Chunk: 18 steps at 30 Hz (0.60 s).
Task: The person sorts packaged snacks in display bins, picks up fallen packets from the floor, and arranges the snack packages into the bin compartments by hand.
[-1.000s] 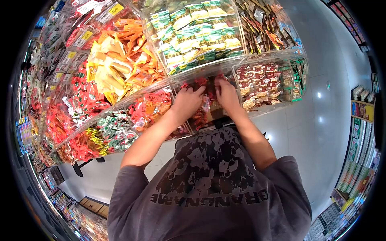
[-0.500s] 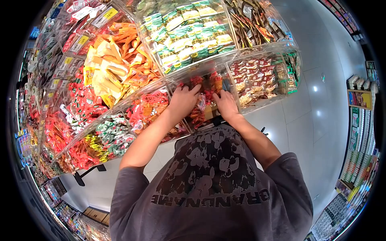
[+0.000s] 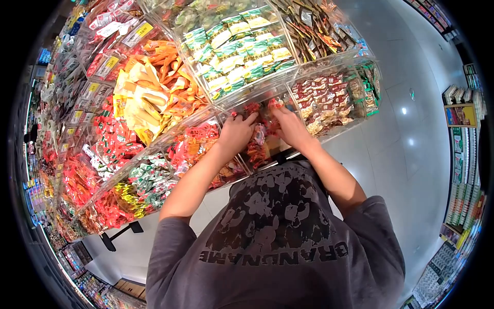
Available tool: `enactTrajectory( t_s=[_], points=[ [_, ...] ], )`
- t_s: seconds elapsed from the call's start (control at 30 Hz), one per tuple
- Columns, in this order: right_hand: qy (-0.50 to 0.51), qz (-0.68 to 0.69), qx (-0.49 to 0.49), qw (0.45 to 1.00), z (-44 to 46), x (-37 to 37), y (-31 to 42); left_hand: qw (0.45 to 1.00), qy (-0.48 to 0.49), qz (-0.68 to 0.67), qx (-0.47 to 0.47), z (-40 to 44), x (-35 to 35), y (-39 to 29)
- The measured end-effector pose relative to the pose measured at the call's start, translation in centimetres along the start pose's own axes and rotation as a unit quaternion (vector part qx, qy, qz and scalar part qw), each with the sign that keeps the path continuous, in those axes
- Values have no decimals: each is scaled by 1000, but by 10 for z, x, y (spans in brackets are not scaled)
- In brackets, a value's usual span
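Both of my hands reach into a clear bin (image 3: 282,147) of small red-wrapped packets (image 3: 257,149). My left hand (image 3: 237,133) is on the bin's left side, its fingers apart and bent down over the packets, with the fingertips partly hidden among them. On the right side, my right hand (image 3: 294,129) has its fingers closed at a red-wrapped packet (image 3: 275,103) near the back wall. The palm hides most of that grip. More red wrappers lie between the hands, and brown bin floor shows beside them. What is inside the wrappers cannot be made out.
Behind the bin are green-and-white packets (image 3: 242,49). Maroon packets (image 3: 321,100) fill the bin to the right. Orange and yellow packs (image 3: 149,90) and red packets (image 3: 198,141) lie to the left. Clear dividers separate the bins. Pale tiled floor (image 3: 391,165) and shelves (image 3: 460,170) are at right.
My right hand has moved up and slightly left, over the red-wrapped packet at the back. My left hand stays over the packets, its fingers bent lower. The view has shifted a little.
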State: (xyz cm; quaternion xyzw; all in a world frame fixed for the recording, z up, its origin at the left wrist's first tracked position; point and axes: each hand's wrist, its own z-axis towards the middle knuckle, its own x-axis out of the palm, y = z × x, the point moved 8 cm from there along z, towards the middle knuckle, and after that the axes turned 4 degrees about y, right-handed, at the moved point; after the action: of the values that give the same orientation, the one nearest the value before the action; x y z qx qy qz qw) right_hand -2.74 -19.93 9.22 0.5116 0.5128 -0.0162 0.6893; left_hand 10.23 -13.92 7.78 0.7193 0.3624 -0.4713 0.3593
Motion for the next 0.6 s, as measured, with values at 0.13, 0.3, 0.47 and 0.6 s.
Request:
enactTrajectory(
  t_s=[0.13,0.3,0.47,0.6],
  points=[
    [-40,56,-61,996,17,10,1,1000,-13,5,-2,-1,0,-1],
    [-96,40,-64,992,26,26,-16,1000,-13,12,-1,-3,-5,-1],
    [-110,61,-83,989,21,30,-16,999,-47,6,3,-5,-2,-2],
    [-120,68,-85,987,21,31,-13,999,-44,-20,11,-6,-3,0]
  ],
)
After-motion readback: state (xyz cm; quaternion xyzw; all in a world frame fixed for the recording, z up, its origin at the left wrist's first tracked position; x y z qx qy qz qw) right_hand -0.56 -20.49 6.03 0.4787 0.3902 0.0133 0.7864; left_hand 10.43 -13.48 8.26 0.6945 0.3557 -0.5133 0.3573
